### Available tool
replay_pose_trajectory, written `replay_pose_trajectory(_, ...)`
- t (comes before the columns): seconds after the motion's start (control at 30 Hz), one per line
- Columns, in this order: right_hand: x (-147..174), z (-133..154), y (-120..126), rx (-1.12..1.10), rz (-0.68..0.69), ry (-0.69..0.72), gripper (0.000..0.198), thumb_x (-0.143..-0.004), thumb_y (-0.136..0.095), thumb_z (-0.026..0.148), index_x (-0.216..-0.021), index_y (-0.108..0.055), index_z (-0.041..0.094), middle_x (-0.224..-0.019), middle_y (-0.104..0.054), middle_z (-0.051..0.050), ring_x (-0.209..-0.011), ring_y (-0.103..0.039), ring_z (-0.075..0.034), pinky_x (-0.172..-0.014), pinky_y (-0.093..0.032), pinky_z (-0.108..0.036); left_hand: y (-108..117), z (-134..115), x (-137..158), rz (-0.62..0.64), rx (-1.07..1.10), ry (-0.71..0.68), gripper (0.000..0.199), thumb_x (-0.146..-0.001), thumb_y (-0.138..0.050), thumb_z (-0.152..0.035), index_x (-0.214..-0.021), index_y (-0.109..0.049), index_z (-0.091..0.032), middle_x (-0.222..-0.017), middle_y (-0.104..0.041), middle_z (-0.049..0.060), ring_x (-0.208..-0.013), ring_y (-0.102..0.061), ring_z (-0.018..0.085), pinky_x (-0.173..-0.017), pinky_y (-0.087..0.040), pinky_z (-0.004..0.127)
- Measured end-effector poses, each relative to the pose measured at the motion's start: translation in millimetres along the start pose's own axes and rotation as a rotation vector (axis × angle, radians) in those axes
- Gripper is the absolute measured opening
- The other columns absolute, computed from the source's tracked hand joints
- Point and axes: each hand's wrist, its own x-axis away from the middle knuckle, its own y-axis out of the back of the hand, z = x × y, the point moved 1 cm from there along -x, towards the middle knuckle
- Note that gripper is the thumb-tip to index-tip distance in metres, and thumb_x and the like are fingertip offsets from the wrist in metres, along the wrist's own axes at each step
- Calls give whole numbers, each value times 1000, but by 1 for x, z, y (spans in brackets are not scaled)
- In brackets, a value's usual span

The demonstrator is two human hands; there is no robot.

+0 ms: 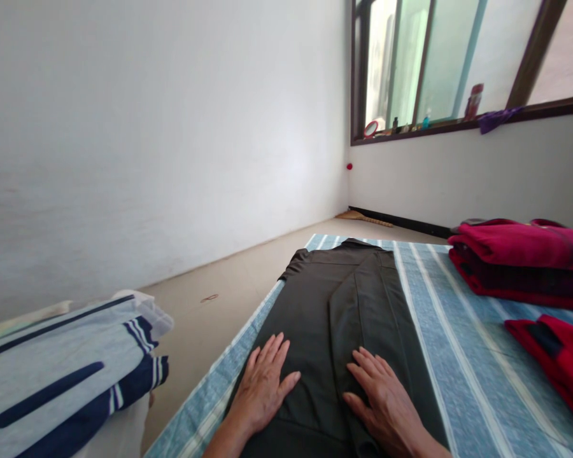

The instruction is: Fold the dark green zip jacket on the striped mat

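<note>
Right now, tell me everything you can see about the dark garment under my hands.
The dark garment looks like charcoal woven cloth, laid flat and lengthwise on the blue striped mat, its far end toward the wall. Its sides are folded inward, leaving a long lengthwise fold edge near the middle; a folded flap sticks out at the far left corner. The left hand and right hand lie palm down, fingers spread, on its near end. Nothing else touches it.
</note>
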Motion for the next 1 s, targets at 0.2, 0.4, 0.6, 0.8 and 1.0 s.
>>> replay_pose_trajectory(0.2, -1, 0, 1, 12, 25, -4, 50, -88, -44, 47, -128, -55, 20, -143, -40, -7, -136, -29, -25, -113, -22, -42, 3, -2, 0, 20, 5, 21, 63, -89, -32, -59, -140, -38, -22, -149, -31, 6, -138, -25, 25, -111, -23, 47)
replay_pose_trajectory(0.4, -2, -1, 2, 15, 33, 7, 51, -89, -42, 49, -128, -55, 19, -143, -40, -7, -136, -28, -25, -112, -22, -43, 10, -7, -1, 75, -10, 53, 64, -90, -30, -59, -141, -36, -21, -151, -27, 6, -139, -22, 23, -112, -21, 45)
replay_pose_trajectory(0.6, -2, 0, 4, 21, 51, -1, 52, -88, -42, 49, -128, -55, 19, -143, -40, -7, -136, -29, -25, -112, -22, -43, 6, -4, 0, 43, -2, 34, 64, -90, -30, -59, -141, -37, -21, -150, -29, 6, -139, -24, 24, -112, -22, 46)
replay_pose_trajectory(0.8, -3, 2, 4, 16, 42, 1, 51, -88, -43, 47, -128, -55, 18, -143, -40, -7, -136, -28, -25, -112, -22, -43, 2, -2, -1, 25, -9, 26, 64, -89, -32, -59, -141, -37, -22, -150, -31, 6, -138, -26, 24, -111, -23, 46)
replay_pose_trajectory(1.0, -2, 2, 4, 22, 50, -1, 52, -88, -43, 46, -129, -54, 17, -144, -39, -8, -136, -28, -26, -112, -22, -44, 3, -2, 0, 26, -5, 24, 64, -89, -32, -59, -140, -37, -21, -150, -30, 6, -138, -25, 24, -111, -23, 47)
